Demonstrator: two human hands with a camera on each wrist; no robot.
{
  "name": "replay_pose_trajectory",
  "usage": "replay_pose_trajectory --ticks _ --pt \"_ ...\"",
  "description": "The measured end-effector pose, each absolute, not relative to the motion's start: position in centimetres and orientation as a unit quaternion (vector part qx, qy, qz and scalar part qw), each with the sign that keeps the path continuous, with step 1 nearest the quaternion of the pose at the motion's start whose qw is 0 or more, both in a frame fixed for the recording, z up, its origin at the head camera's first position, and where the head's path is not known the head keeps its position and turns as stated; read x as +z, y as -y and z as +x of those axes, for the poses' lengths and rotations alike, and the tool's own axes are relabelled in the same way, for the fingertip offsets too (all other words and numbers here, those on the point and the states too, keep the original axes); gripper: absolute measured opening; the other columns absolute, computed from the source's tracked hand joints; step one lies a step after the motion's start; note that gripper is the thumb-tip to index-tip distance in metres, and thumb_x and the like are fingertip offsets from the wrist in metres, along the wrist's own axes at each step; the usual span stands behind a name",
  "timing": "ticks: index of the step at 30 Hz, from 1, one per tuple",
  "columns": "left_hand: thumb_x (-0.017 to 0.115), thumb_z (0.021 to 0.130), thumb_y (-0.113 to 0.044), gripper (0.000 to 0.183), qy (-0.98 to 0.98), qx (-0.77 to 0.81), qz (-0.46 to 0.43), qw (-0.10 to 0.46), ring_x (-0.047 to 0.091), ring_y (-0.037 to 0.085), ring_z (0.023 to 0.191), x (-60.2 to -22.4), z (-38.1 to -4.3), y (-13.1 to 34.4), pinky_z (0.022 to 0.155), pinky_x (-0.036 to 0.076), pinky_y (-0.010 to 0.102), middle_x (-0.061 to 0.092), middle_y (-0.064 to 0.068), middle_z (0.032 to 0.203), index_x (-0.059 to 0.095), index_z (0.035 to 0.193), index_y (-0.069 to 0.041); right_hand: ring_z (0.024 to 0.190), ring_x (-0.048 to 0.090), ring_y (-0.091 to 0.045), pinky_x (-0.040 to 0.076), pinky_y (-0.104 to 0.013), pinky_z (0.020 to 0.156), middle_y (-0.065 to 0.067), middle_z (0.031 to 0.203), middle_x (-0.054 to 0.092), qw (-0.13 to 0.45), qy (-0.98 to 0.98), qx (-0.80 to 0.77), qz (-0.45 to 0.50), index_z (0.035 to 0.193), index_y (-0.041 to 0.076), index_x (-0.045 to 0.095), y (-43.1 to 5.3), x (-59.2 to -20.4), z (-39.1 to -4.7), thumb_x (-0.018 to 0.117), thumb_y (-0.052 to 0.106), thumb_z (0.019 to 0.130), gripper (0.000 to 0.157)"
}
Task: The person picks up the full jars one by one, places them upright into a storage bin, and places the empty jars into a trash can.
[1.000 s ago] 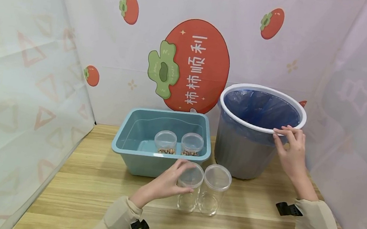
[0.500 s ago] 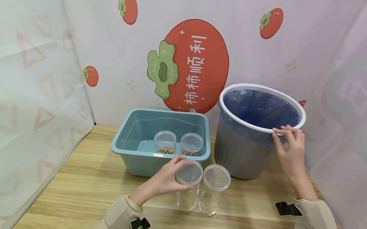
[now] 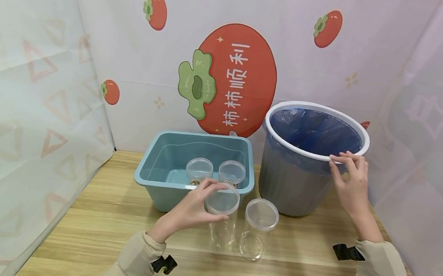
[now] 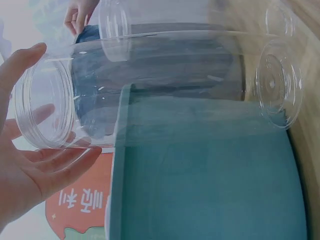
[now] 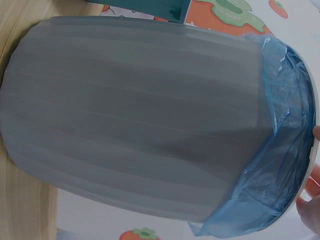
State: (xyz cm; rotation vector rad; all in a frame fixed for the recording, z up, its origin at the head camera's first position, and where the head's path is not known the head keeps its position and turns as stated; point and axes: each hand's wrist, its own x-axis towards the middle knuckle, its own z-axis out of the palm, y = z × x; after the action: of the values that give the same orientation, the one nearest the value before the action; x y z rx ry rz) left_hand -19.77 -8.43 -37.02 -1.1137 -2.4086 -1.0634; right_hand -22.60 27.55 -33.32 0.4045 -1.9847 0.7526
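My left hand (image 3: 192,210) grips a clear plastic jar (image 3: 222,231) round its lidded top, thumb on the near side and fingers on the far side. In the left wrist view this jar (image 4: 190,90) looks see-through and overlaps the blue-green basin (image 4: 210,190). A second clear lidded jar (image 3: 259,226) stands upright on the table to its right. My right hand (image 3: 353,185) pinches the white rim of a grey trash can (image 3: 289,187) lined with a blue bag (image 5: 280,100). Only part of the right hand (image 5: 310,215) shows at the edge of its wrist view.
Inside the blue-green basin, two lidded jars (image 3: 200,168) hold brown pieces low down. The trash can stands right of the basin on the wooden table (image 3: 87,232). Printed cloth (image 3: 164,63) hangs behind and at both sides.
My left hand has lifted the jar and shifted it leftward, opening a gap from the second jar; its top now overlaps the basin's front rim. The right hand stays on the trash can rim.
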Motion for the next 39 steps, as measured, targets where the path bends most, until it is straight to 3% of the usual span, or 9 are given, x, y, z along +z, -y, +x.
replay_pose_trajectory --ticks 9,18,29,39 --pt "0.079 0.063 -0.029 0.06 0.824 -0.366 -0.4 0.167 0.05 0.017 0.095 -35.2 -19.9 9.1 0.077 0.046 0.034 0.046 0.005 0.108 0.054 0.115 -0.013 0.102 0.042 -0.042 0.027 -0.032 0.091 -0.026 0.099 0.046 0.472 0.81 0.306 0.163 0.092 -0.006 0.06 -27.6 -33.2 -22.5 0.062 -0.013 0.073 0.02" --pt "0.079 0.064 -0.027 0.061 0.81 -0.365 -0.42 0.186 0.049 0.016 0.09 -32.5 -20.2 9.4 0.07 0.046 0.026 0.047 0.007 0.107 0.053 0.117 -0.011 0.103 0.042 -0.043 0.027 -0.033 0.091 -0.026 0.099 0.046 0.47 0.812 0.304 0.164 0.092 -0.006 0.06 -27.7 -33.3 -22.6 0.062 -0.012 0.074 0.019" --pt "0.079 0.064 -0.025 0.06 0.795 -0.379 -0.429 0.2 0.048 0.015 0.096 -29.2 -20.1 9.8 0.074 0.047 0.033 0.047 0.005 0.109 0.054 0.117 -0.013 0.103 0.042 -0.042 0.027 -0.034 0.09 -0.027 0.099 0.047 0.473 0.812 0.301 0.163 0.092 -0.007 0.06 -27.6 -33.4 -22.6 0.062 -0.011 0.074 0.018" --pt "0.079 0.065 -0.023 0.058 0.776 -0.387 -0.451 0.212 0.049 0.013 0.094 -26.3 -20.6 9.5 0.077 0.044 0.029 0.049 0.003 0.106 0.055 0.117 -0.013 0.102 0.042 -0.042 0.027 -0.031 0.09 -0.026 0.098 0.047 0.478 0.807 0.303 0.165 0.092 -0.006 0.06 -27.6 -33.4 -22.6 0.062 -0.009 0.075 0.016"
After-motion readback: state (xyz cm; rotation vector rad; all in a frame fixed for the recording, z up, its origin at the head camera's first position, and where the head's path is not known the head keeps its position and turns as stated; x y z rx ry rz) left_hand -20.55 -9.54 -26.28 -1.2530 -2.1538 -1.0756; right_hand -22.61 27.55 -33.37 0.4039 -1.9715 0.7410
